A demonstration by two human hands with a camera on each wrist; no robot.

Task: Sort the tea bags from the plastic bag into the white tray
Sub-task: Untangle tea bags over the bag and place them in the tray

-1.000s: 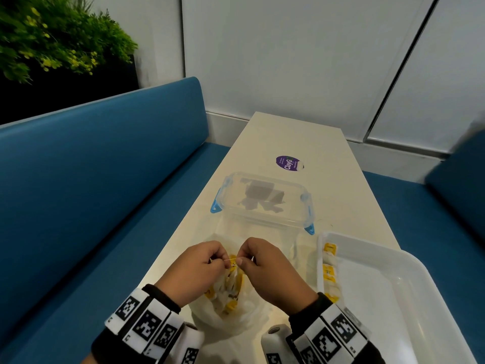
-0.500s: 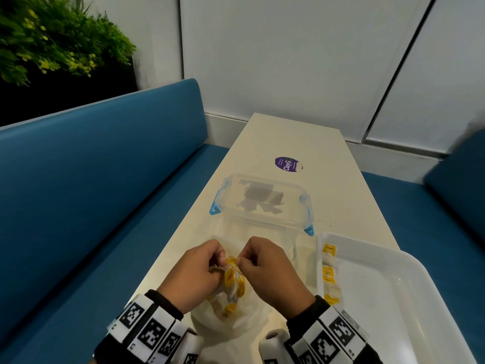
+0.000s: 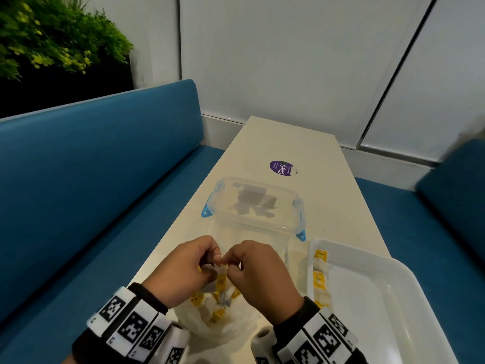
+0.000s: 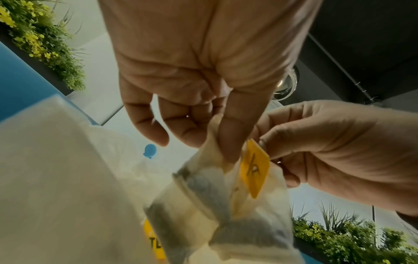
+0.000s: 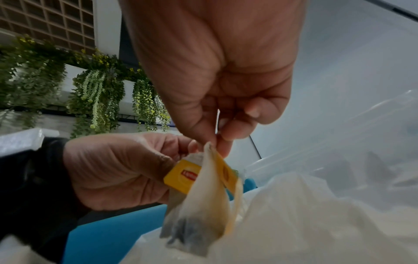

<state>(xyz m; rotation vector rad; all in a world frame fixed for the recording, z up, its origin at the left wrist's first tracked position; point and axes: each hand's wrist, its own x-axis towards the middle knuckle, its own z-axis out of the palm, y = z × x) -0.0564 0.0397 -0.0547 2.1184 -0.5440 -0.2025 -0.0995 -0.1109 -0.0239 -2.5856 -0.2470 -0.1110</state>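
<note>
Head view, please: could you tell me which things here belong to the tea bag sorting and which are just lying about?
Belongs to the job:
tea bags, pinched by left hand and right hand
plastic bag
white tray

Just lying about:
clear box with blue clips
purple sticker
blue bench
plant

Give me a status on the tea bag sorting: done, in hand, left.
Done: a few yellow-tagged tea bags lie along the left wall of the white tray. In hand: the left hand and right hand pinch a small clump of tea bags above the plastic bag, apparently pulling them apart. Left: more tea bags show inside the plastic bag; how many is unclear.
</note>
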